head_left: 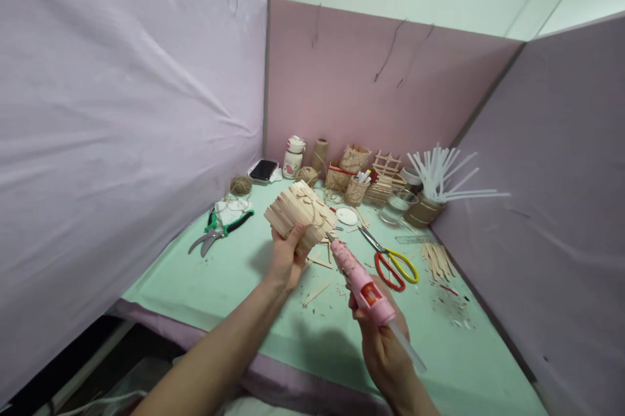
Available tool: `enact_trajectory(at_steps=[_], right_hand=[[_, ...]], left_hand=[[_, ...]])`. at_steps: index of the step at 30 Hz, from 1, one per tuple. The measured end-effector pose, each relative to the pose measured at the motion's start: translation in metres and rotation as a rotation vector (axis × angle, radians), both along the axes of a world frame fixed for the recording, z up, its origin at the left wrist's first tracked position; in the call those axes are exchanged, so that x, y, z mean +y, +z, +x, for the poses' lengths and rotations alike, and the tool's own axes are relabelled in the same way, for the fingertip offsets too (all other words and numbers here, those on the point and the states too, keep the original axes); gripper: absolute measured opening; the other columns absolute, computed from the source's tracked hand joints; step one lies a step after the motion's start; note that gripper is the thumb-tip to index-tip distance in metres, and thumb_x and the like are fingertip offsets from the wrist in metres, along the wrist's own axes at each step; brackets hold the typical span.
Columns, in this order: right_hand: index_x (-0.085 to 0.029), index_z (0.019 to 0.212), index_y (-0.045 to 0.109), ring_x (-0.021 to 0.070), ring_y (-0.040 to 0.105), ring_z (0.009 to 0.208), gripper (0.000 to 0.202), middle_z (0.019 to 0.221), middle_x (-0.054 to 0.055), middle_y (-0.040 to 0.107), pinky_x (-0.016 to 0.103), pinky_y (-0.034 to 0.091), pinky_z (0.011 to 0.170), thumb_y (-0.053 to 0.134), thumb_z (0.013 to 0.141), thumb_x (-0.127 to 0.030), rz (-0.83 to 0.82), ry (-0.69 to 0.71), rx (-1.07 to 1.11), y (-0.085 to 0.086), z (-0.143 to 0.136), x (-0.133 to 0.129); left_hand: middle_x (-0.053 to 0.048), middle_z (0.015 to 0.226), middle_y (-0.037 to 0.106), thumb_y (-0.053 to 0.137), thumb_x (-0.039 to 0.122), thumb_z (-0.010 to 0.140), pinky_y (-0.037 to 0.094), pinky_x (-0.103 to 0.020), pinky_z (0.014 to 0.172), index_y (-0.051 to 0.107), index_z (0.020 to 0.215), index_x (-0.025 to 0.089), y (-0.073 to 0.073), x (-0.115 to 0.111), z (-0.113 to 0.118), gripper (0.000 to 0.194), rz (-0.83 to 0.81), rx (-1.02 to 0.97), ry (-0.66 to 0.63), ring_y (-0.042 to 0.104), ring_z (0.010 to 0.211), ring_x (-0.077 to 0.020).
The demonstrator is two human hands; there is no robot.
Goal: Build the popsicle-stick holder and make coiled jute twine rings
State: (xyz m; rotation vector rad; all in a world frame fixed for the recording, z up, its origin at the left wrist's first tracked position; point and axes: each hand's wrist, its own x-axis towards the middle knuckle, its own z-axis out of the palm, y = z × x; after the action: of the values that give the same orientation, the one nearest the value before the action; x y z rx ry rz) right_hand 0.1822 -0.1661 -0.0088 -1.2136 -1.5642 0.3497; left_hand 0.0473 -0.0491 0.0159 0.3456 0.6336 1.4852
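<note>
One craft-stick structure [300,214] is held in the grip of the left hand [287,260], above the mint-green counter [219,292]; one pink hot-glue gun [359,276] is clasped by the right hand [383,341], its nozzle [331,237] aimed at the structure's right edge, contact not discernible; red-and-yellow-handled scissors [385,250] are laid rightward, pruning shears [217,232] leftward

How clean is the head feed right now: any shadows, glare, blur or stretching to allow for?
Head view: soft shadows on the green tabletop, one beside the right hand; head view: no strong glare on the pink glue gun or wooden-stick piece; head view: wide-angle stretching toward the edges, notably the left fabric wall; head view: fine debris too soft to identify.
</note>
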Motion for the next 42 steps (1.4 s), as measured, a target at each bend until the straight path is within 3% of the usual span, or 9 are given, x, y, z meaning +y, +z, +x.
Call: enact_trajectory(at_steps=[12, 29, 42], right_hand=[[-0.019, 0.09, 0.053, 0.017, 0.049, 0.071, 0.034, 0.082, 0.004, 0.052, 0.03, 0.039, 0.062, 0.037, 0.094, -0.05, 0.043, -0.019, -0.067, -0.001, -0.006, 0.004], [-0.02, 0.092, 0.052, 0.017, 0.046, 0.07, 0.032, 0.08, 0.003, 0.049, 0.03, 0.04, 0.064, 0.036, 0.095, -0.047, 0.028, -0.023, -0.098, 0.0, -0.006, 0.005], [-0.019, 0.089, 0.052, 0.0163, 0.046, 0.069, 0.035, 0.08, 0.003, 0.049, 0.03, 0.039, 0.063, 0.035, 0.095, -0.05, 0.04, -0.034, -0.109, -0.001, -0.005, 0.005]], left_hand=[[0.001, 0.096, 0.065, 0.083, 0.024, 0.059, 0.057, -0.026, 0.071, 0.049, 0.102, 0.025, -0.009, -0.002, 0.005, 0.054, 0.074, 0.021, -0.021, 0.064, 0.082, -0.013], [0.0, 0.105, 0.065, 0.082, 0.021, 0.061, 0.056, -0.026, 0.073, 0.05, 0.111, 0.028, -0.01, -0.003, 0.005, 0.06, 0.067, 0.024, -0.007, 0.066, 0.087, -0.014], [0.0, 0.108, 0.064, 0.081, 0.023, 0.062, 0.056, -0.026, 0.073, 0.048, 0.108, 0.027, -0.014, -0.002, 0.005, 0.057, 0.095, 0.035, -0.017, 0.065, 0.088, -0.0133]])
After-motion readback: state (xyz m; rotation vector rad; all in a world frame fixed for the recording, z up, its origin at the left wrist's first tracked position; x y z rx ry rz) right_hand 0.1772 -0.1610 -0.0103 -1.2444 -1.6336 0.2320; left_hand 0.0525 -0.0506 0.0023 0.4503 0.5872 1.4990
